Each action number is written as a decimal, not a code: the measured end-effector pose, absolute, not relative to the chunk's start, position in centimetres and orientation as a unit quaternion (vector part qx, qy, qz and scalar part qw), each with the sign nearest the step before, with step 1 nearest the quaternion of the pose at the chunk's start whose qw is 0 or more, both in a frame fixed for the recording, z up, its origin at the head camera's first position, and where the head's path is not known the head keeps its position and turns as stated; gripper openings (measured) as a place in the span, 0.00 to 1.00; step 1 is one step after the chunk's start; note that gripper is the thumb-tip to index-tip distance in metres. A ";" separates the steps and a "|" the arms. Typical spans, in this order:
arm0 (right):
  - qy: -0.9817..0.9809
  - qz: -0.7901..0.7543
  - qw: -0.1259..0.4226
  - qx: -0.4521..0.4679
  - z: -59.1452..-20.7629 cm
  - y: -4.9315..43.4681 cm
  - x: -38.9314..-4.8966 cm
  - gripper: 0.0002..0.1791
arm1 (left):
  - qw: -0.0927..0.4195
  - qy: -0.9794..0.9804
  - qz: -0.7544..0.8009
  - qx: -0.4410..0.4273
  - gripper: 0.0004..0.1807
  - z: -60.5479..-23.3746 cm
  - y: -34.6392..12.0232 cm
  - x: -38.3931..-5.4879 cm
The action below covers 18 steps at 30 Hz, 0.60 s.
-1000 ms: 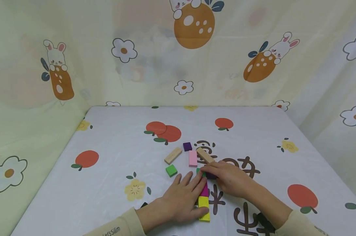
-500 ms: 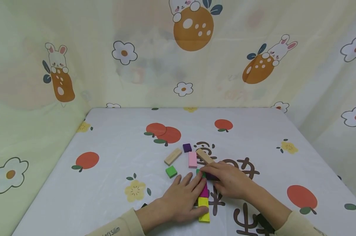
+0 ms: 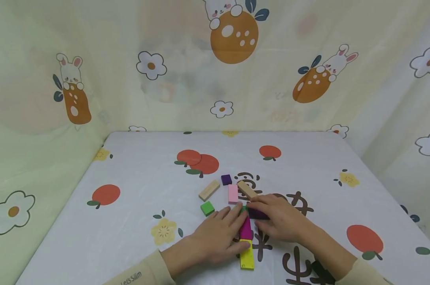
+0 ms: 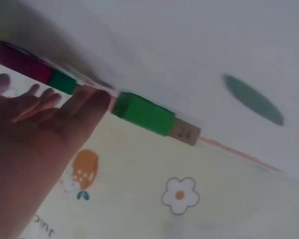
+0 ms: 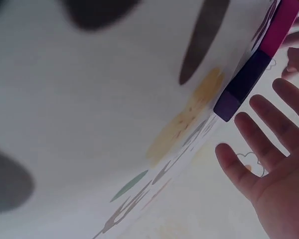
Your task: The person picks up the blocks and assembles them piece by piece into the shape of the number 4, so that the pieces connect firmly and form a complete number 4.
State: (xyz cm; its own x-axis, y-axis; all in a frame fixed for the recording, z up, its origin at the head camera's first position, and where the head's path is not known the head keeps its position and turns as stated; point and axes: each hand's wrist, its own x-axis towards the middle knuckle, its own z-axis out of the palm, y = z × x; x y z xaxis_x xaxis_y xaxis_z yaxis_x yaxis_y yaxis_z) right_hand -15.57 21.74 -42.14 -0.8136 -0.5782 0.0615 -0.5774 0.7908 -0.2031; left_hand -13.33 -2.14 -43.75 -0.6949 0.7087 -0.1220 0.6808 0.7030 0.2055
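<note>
A column of wooden blocks runs towards me in the head view: green (image 3: 244, 211), magenta (image 3: 246, 229), then yellow (image 3: 247, 257). Over this column lies my left hand (image 3: 215, 236), fingertips at the green and magenta blocks, thumb at the yellow one. A dark purple block (image 3: 258, 213) extends right from the column's top. My right hand (image 3: 282, 217) straddles it, index finger along its far side and thumb near its near side. In the right wrist view, spread, nearly straight fingers (image 5: 264, 119) show a gap from the dark purple block (image 5: 244, 82).
Beyond the hands lie a pink block (image 3: 233, 194), a small purple block (image 3: 226, 179), a light green block (image 3: 207, 208) and two plain wood blocks, one at left (image 3: 209, 190) and one at right (image 3: 247, 189). The printed tablecloth (image 3: 136, 170) meets patterned curtains (image 3: 179, 99).
My left fingers have shifted slightly and show more of the green and magenta blocks. My right thumb has come further into view and more of the dark purple block shows. The blocks keep their places.
</note>
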 end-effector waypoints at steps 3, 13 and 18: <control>0.944 -0.096 0.002 -0.316 -42.2 21.8 -15.1 0.29 | 0.086 0.921 0.075 0.373 0.44 -43.5 -2.5 -13.7; 0.936 -0.100 0.053 -0.333 -41.8 21.4 -13.4 0.45 | 0.076 0.924 0.092 0.364 0.41 -42.1 -2.8 -14.9; 0.933 -0.110 0.080 -0.333 -41.7 20.9 -12.8 0.46 | 0.042 0.935 0.051 0.347 0.37 -42.2 -2.9 -15.8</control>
State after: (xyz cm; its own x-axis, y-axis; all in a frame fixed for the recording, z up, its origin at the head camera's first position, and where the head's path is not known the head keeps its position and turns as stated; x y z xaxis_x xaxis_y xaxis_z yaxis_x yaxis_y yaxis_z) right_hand -12.81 20.91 -41.73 -0.7660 -0.6383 -0.0764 -0.6029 0.7545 -0.2592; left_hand -15.85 -2.94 -42.18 -0.7552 0.6542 -0.0425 0.6456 0.7534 0.1248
